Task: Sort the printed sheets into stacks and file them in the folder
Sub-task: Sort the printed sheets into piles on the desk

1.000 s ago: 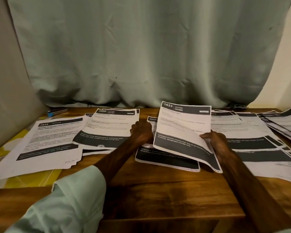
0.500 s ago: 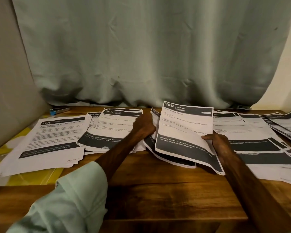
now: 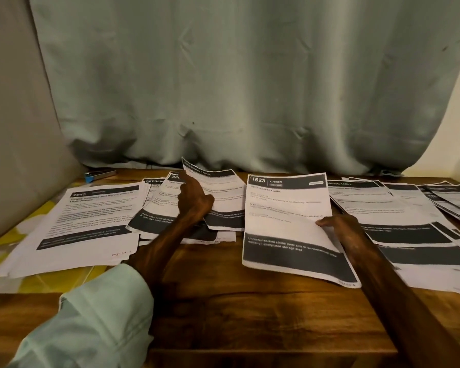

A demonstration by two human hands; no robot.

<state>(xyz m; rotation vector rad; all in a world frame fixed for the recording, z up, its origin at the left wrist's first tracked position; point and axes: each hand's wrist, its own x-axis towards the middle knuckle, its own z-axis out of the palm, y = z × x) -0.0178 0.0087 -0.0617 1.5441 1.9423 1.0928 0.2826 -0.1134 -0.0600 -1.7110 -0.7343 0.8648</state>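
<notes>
Much of the print is too blurred to read. The left hand point(image 3: 194, 200) reaches over the middle stack point(image 3: 154, 216) and covers most of its header, so only "38" and the word "DRESSING" on a sheet behind it show. Its fingers are curled on the left edge of a lifted sheet point(image 3: 221, 192), whose far corner stands up off the pile. The thumb is hidden behind the paper, and the header of this sheet is smeared beyond reading. The right hand point(image 3: 340, 229) pinches the right edge of the 1623 sheet point(image 3: 287, 224), thumb on top and fingers underneath out of sight. That sheet is headed "KITCHEN" and is held tilted just above the table point(image 3: 250, 314), between the middle stack and the right-hand spread point(image 3: 398, 216). The right forearm lies over the near part of that spread, whose overlapping sheets show only dark bands. A far-right pile point(image 3: 454, 200) is cut off by the picture's edge. On the left lies the 2945 stack point(image 3: 91, 221), resting partly on a yellow patterned cover point(image 3: 24, 277); whether that is the folder cannot be told. A pale sleeve point(image 3: 91, 322) fills the near left corner. A blue stapler point(image 3: 98, 175) sits at the back left, just before the curtain point(image 3: 250, 88), which hangs down to the table's rear edge.
</notes>
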